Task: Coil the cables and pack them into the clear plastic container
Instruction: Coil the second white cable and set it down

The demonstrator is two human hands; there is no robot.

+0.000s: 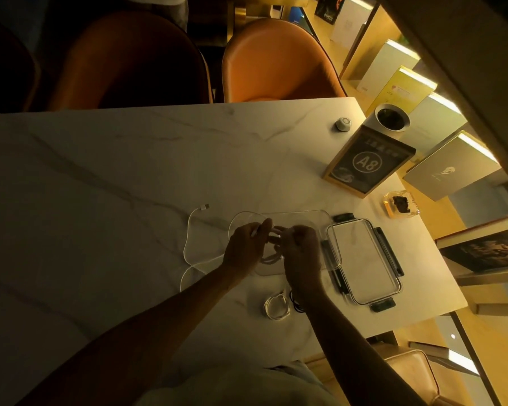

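Note:
My left hand [245,247] and my right hand [301,250] are close together above the clear plastic container [320,218], both gripping loops of a white cable [188,232]. The cable's loose end trails left over the marble table [100,186] and ends in a plug. The part of the coil between my hands is mostly hidden by my fingers. A coiled white cable [275,306] lies near my right forearm, with a black cable [295,303] half hidden beside it. The container's lid [364,259], with dark clips, lies to the right of the container.
A framed sign marked A8 [367,162], a white cylinder [392,118] and a small round knob [343,123] stand at the back right. A small amber dish [401,204] sits near the right edge. Two orange chairs [276,63] face the far edge. Books line the shelf on the right.

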